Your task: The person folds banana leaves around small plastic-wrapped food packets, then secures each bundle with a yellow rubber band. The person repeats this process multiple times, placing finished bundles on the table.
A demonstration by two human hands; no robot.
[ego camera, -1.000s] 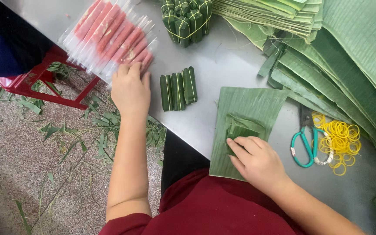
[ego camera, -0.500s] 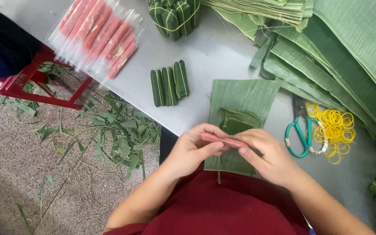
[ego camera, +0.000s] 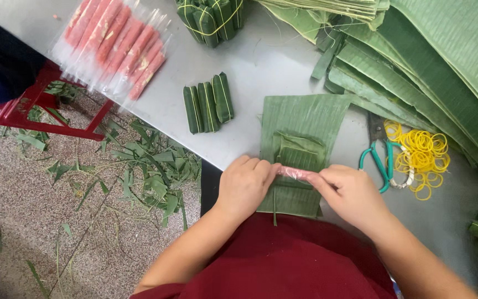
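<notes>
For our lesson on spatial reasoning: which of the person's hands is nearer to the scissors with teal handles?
Right. The right hand lies just beside the scissors, at their left, while the left hand sits farther off, beyond the pink stick both hold.

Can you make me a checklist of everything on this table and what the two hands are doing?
Surface: grey metal table, leaf scraps along its near edge.
Job's things: pink sausage stick in clear wrap, held at both ends over a cut banana leaf piece with smaller folded leaf bits on top.
Clutter: three wrapped leaf rolls, a banded bundle of rolls, a pack of pink sticks, scissors, yellow rubber bands, stacked big leaves.
Grippers: left hand and right hand both pinch the stick.
Cables: nothing seen.
Surroundings: speckled floor strewn with leaf trimmings, red stool.
</notes>
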